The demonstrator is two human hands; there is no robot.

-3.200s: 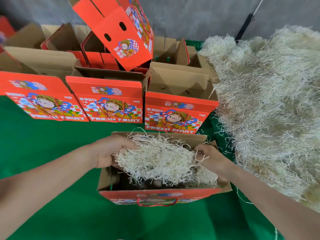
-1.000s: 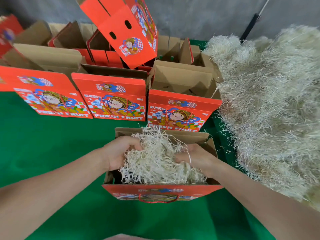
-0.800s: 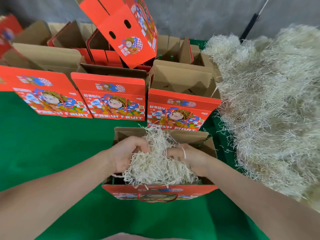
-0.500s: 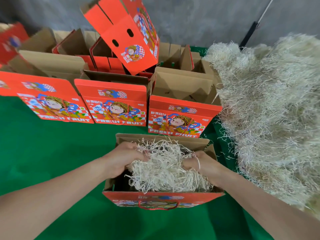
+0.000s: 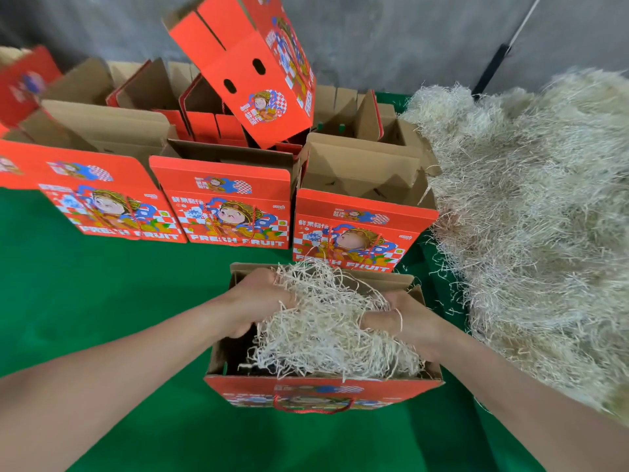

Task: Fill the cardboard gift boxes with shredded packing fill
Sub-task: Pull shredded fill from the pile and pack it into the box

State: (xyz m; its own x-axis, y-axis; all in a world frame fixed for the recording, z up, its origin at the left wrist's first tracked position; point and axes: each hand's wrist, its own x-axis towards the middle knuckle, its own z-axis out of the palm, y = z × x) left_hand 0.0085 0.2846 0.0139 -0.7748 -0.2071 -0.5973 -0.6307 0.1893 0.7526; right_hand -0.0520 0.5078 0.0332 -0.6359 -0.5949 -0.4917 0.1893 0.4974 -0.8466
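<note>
An open orange gift box (image 5: 320, 391) with a red cord handle stands on the green cloth right in front of me. A wad of pale shredded fill (image 5: 326, 325) sits in its mouth and rises above the rim. My left hand (image 5: 253, 301) grips the wad's left side with curled fingers, inside the box's left edge. My right hand (image 5: 405, 320) grips the right side, fingers buried in the strands. The box's left inner corner shows dark and bare of fill.
A large heap of shredded fill (image 5: 531, 216) covers the right of the green cloth (image 5: 102, 294). Behind stand three open orange "Fresh Fruit" boxes (image 5: 360, 212), with several more at the back and one tilted box (image 5: 252, 66) on top.
Both hands have bunched the fill toward the box's middle, spread it again and pushed it lower. The camera view has tilted slightly.
</note>
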